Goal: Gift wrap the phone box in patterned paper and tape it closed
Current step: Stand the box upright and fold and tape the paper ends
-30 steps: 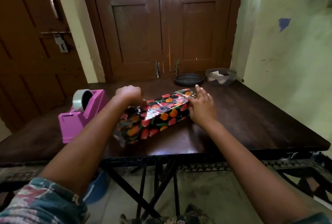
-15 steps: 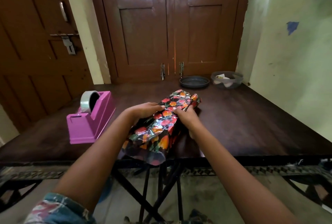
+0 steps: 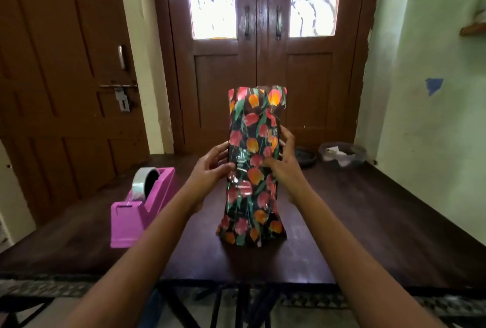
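Black tulip-print paper-wrapped phone box [image 3: 249, 196], upright over the dark wooden table [image 3: 368, 222], both paper ends loose and flared. Holds it at mid-height: left hand [image 3: 210, 167] curled round one edge, right hand [image 3: 284, 167] round the other. Pink tape dispenser [image 3: 131, 217] apart, leftward.

Wrapped box [image 3: 253, 167] upright on table [image 3: 368, 222] — 2 hands grip sides.
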